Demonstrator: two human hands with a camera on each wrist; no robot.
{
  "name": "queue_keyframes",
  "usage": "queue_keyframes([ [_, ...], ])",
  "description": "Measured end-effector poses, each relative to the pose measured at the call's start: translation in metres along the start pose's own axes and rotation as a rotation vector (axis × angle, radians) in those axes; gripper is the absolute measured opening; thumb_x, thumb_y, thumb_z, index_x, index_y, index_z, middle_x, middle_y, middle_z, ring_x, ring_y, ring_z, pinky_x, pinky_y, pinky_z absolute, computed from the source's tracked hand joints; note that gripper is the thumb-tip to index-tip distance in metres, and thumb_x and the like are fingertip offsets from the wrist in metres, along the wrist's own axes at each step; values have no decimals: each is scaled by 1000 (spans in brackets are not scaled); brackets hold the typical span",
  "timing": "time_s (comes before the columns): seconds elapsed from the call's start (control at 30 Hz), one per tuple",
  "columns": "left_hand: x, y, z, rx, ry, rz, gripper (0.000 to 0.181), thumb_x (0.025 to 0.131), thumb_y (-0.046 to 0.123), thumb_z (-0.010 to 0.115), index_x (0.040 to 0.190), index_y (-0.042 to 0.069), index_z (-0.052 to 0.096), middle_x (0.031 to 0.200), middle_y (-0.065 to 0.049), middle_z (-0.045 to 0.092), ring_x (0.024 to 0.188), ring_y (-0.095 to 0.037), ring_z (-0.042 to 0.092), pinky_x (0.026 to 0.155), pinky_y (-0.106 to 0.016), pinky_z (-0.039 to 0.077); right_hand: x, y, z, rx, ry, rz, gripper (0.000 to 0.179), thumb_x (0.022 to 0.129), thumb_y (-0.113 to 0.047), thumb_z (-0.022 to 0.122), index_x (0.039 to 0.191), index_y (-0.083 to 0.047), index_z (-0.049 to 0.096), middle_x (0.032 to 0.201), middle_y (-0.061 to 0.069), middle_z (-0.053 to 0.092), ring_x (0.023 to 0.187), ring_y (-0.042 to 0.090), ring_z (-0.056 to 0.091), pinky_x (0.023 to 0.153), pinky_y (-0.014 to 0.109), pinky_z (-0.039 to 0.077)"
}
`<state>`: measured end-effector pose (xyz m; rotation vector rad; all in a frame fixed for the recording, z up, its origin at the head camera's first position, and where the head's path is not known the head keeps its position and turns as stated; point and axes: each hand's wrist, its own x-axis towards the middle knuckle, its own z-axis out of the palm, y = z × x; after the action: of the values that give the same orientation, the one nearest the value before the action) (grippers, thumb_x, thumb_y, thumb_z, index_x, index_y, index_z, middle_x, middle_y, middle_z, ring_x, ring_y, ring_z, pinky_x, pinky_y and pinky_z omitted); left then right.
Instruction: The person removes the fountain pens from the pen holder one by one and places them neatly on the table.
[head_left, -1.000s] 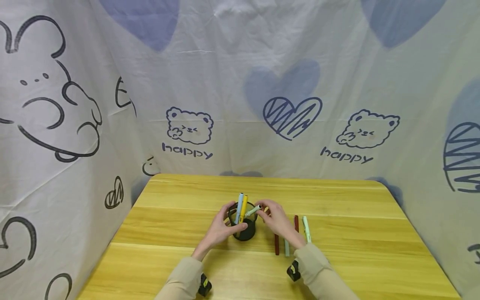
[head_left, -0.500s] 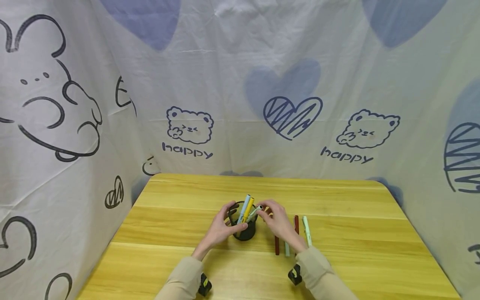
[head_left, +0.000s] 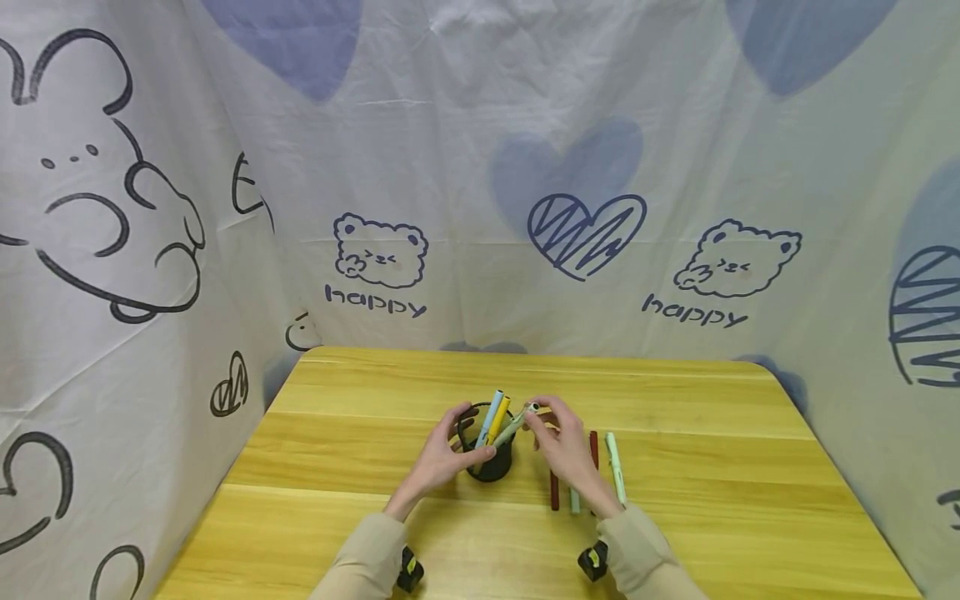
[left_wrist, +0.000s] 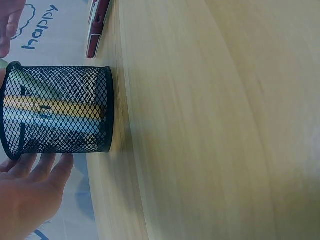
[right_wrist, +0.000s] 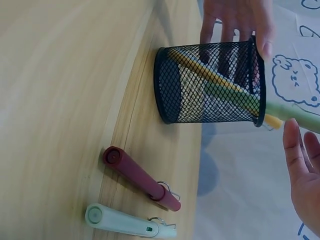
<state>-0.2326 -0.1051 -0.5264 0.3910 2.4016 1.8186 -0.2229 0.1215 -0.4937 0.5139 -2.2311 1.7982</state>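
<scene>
A black mesh pen holder [head_left: 491, 468] stands upright on the table. My left hand [head_left: 438, 457] holds it from the left near the rim, with thumb and fingers on opposite sides. Inside lean a light blue pen [head_left: 489, 419] and a yellow pen [head_left: 499, 418], their ends above the rim. My right hand [head_left: 566, 446] pinches a light green pen [head_left: 509, 432] by its upper end at the holder's right side. The lower part of that green pen [right_wrist: 230, 94] shows through the mesh in the right wrist view, slanting inside the holder.
Right of the holder, partly under my right forearm, lie a dark red pen [head_left: 554, 493], a pale green pen [head_left: 575, 500], another dark red pen [head_left: 594, 450] and another pale green one [head_left: 615, 467]. A printed cloth [head_left: 465, 292] hangs behind the wooden table [head_left: 712, 450].
My right hand has moved slightly right and up, and more of the green pen shows. The blue and yellow pens have tilted to the right. My left hand has stayed in place.
</scene>
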Motion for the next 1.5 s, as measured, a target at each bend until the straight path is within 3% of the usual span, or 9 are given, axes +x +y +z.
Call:
queue_keyframes([
  [0.17, -1, 1, 0, -3, -4, 4, 85, 87, 27, 79, 156, 10, 32, 157, -18, 42, 148, -44, 34, 116, -64, 34, -4, -2, -3, 63, 30, 1, 20, 104, -11, 55, 118, 2, 59, 97, 28, 67, 67, 5, 63, 54, 26, 56],
  [0.4, -1, 0, 0, -3, -7, 15, 85, 87, 26, 79, 156, 10, 32, 157, -18, 41, 148, -45, 34, 116, -65, 34, -6, -3, -6, 125, 83, 2, 20, 104, -8, 53, 118, 5, 56, 104, 29, 62, 69, 1, 62, 54, 24, 56],
  [0.57, -1, 0, 0, -6, -7, 17, 85, 87, 26, 79, 156, 10, 32, 157, -18, 41, 148, -45, 34, 116, -64, 34, -9, -3, -9, 185, 105, -5, 20, 105, -6, 50, 119, 7, 52, 105, 19, 62, 67, 6, 63, 56, 28, 58],
  [0.67, -1, 0, 0, -10, -7, 18, 86, 87, 26, 79, 156, 10, 32, 157, -18, 41, 148, -45, 34, 117, -64, 34, -11, -1, -12, 239, 111, -13, 21, 106, -6, 48, 121, 8, 50, 106, 12, 62, 76, 8, 68, 62, 30, 61],
  [0.8, -1, 0, 0, -8, -7, 19, 86, 87, 26, 79, 156, 10, 32, 157, -18, 42, 148, -45, 34, 117, -64, 34, -13, 1, -15, 289, 113, -37, 23, 107, -9, 46, 123, 9, 48, 110, 14, 62, 92, 11, 71, 70, 30, 63],
  [0.93, 0, -1, -1, -7, -8, 20, 87, 87, 26, 79, 156, 8, 31, 156, -18, 42, 148, -45, 34, 116, -64, 34, -16, -2, -18, 307, 123, -40, 24, 108, -13, 45, 123, 5, 47, 112, 8, 65, 96, 15, 72, 75, 34, 64],
  [1.03, 0, -1, -1, -8, -8, 20, 87, 86, 26, 80, 157, 7, 31, 156, -18, 42, 148, -45, 34, 117, -64, 34, -18, -5, -20, 336, 132, -55, 23, 108, -13, 43, 124, 5, 45, 111, 0, 66, 96, 18, 73, 75, 35, 64],
  [1.27, 0, -1, 0, -6, -3, 22, 85, 87, 25, 79, 156, 10, 33, 156, -17, 42, 148, -45, 34, 116, -65, 33, -20, -4, -23, 415, 152, -123, 21, 110, -11, 36, 126, 1, 42, 110, 1, 65, 96, 18, 75, 70, 35, 64],
  [1.5, -1, 0, 0, -4, -5, 20, 86, 87, 26, 80, 156, 10, 32, 156, -17, 42, 148, -45, 34, 116, -65, 34, -24, -6, -29, 429, 155, -71, 22, 110, -17, 35, 128, -5, 40, 109, 3, 61, 97, 23, 75, 66, 41, 63],
])
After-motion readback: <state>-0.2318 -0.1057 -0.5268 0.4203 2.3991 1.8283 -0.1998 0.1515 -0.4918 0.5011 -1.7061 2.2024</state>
